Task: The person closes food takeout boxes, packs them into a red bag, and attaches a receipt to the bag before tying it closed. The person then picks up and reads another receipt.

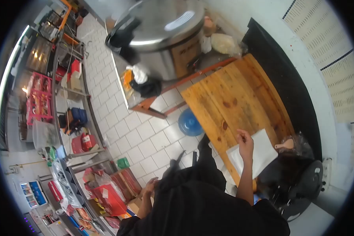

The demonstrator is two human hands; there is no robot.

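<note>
My right hand (246, 144) is raised over the near part of the wooden table (228, 104), above a white sheet (259, 153) lying there. Its fingers are loosely bent and a little apart, with nothing between them. At my left side hangs my left hand (150, 186), close to my black clothing, which partly covers it. The fingers that show are loosely curled and apart, and no object is visible in them. A light-coloured paddle-like tool (285, 144) rests to the right of the sheet, beside a clear plastic bag (301, 145).
A large metal pot (157, 59) stands on a side table ahead, with black cloth (148, 87) at its corner. Below is a blue basin (190, 122) on the tiled floor (135, 129). Loaded shelves (76, 118) run along the left; a black round appliance (291, 179) is at right.
</note>
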